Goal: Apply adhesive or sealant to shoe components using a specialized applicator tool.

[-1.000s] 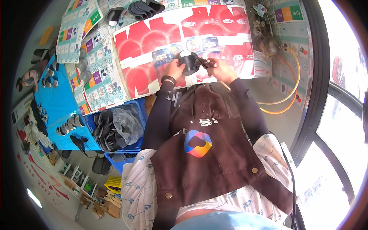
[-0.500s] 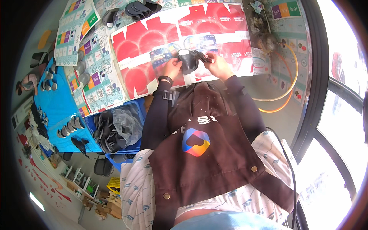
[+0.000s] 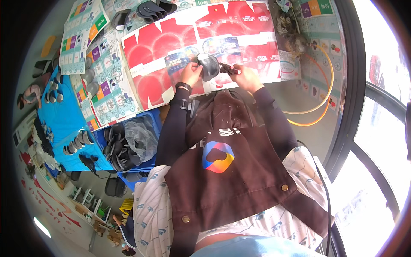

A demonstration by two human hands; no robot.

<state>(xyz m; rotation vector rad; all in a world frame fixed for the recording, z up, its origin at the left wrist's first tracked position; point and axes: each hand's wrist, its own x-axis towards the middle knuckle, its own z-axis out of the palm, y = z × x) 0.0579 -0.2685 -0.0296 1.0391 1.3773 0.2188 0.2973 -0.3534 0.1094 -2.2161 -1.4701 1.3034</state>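
Note:
My left hand (image 3: 191,74) pinches the left edge of a black, curved, cup-like piece (image 3: 209,70) above the red printed sheet (image 3: 154,88). The piece has a pale upper end and a smooth, shiny face. Close to its right, my right hand (image 3: 247,78) is closed around a small dark hand tool (image 3: 227,68) with reddish ends, which looks like snips or pliers. The tool's tip points at the piece's right side, with a narrow gap between them. The fingers hide part of the tool.
Similar black pieces (image 3: 150,12) lie stacked at the table's far edge. Left of me, a blue crate (image 3: 155,122) holds several more and a clear plastic bag (image 3: 141,137). Grey pieces (image 3: 78,142) lie on a blue cloth (image 3: 64,111). Yellow and orange hoses (image 3: 329,81) loop at right.
The tool has turned and drawn slightly away from the black piece, its jaws looking more closed. The black piece has tilted a little. Someone now shows at the lower left.

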